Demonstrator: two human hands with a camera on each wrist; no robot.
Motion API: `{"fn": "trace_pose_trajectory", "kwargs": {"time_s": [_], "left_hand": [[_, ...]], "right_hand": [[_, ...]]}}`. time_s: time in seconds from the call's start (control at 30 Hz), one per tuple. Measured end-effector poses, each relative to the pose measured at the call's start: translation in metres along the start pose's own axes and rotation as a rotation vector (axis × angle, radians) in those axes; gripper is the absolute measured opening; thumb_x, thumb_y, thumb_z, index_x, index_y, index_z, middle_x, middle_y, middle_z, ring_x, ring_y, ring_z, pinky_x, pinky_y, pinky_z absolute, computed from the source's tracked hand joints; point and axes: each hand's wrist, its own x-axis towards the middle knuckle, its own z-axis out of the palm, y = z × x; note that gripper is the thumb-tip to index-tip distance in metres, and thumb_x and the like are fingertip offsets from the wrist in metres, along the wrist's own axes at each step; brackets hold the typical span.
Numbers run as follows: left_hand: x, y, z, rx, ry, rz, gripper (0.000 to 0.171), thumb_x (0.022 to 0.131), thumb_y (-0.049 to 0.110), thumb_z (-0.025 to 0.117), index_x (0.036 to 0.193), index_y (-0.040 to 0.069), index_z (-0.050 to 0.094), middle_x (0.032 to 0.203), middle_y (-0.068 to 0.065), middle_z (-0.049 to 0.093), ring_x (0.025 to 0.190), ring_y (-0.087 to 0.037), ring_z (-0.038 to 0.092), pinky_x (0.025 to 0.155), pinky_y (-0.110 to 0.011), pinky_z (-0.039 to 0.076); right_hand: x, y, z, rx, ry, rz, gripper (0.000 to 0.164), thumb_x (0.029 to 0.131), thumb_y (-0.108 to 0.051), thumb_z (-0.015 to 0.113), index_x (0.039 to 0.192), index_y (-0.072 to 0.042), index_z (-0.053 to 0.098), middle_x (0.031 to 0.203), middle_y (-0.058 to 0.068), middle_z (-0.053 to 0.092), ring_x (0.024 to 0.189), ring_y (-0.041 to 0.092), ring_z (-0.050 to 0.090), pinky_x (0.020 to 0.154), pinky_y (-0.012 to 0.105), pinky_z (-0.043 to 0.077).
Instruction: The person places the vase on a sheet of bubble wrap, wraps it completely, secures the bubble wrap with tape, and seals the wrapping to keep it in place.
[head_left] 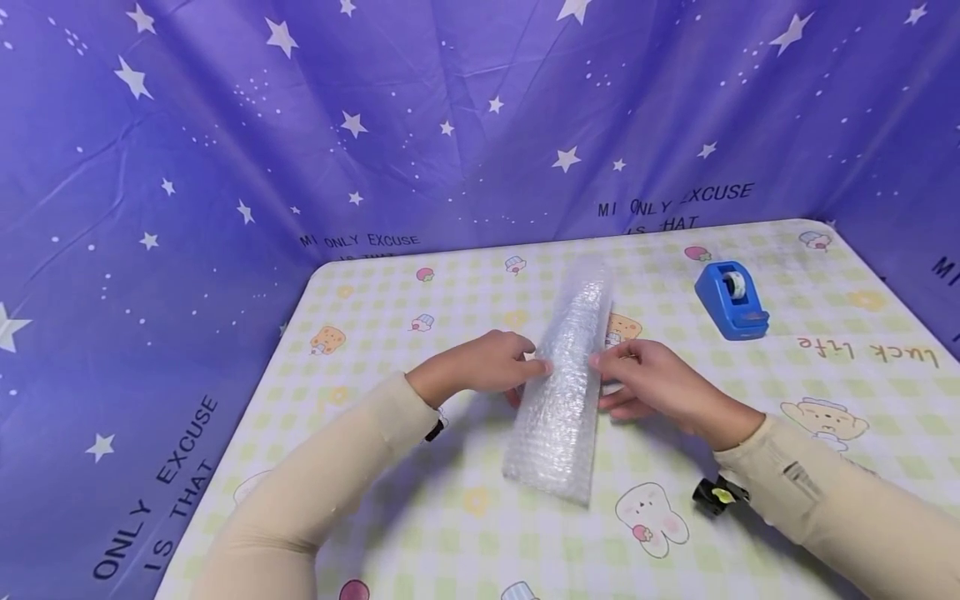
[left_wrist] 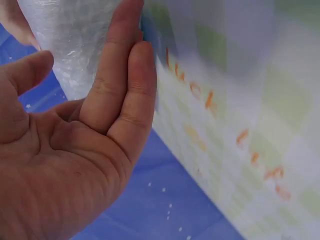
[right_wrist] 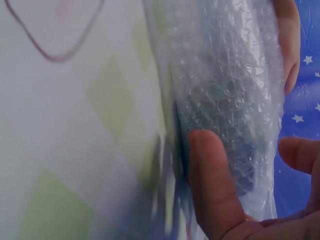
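A long bundle of clear bubble wrap (head_left: 562, 392) slants across the middle of the table, between both hands. A darker shape shows through its layers in the right wrist view; what it is cannot be made out. My left hand (head_left: 491, 362) holds the bundle's left side, thumb at the top and fingers lower down along the side. From the right, my right hand (head_left: 652, 383) holds it the same way, thumb at its upper edge. One right finger (right_wrist: 212, 175) lies along the plastic in the right wrist view.
A blue tape dispenser (head_left: 731, 304) with a roll in it stands at the back right. The table (head_left: 420, 517) wears a green-and-white checked cover with cartoon prints. Purple star-patterned curtains (head_left: 450, 167) enclose the back and sides.
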Motion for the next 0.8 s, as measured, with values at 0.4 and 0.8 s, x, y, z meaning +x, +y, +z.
{"fn": "trace_pose_trajectory", "kwargs": {"time_s": [0.4,0.8], "left_hand": [[0.001,0.003,0.017,-0.204,0.092,-0.148,0.048,0.101,0.054,0.054,0.117,0.010,0.066,0.100,0.002,0.073,0.084,-0.012,0.076,0.090,-0.037,0.053],[0.008,-0.006,0.010,-0.162,0.201,-0.145,0.046,0.100,0.053,0.055,0.114,0.011,0.069,0.091,0.002,0.075,0.094,-0.019,0.072,0.087,-0.038,0.051]], "right_hand": [[0.017,-0.004,-0.003,-0.061,0.013,-0.049,0.072,0.099,-0.046,0.065,0.143,0.005,0.039,0.133,0.024,0.052,0.096,0.025,0.074,0.076,0.041,0.063],[0.036,-0.012,-0.002,-0.074,0.020,-0.059,0.065,0.099,-0.047,0.065,0.136,0.004,0.048,0.135,0.022,0.049,0.101,0.026,0.072,0.079,0.040,0.063]]}}
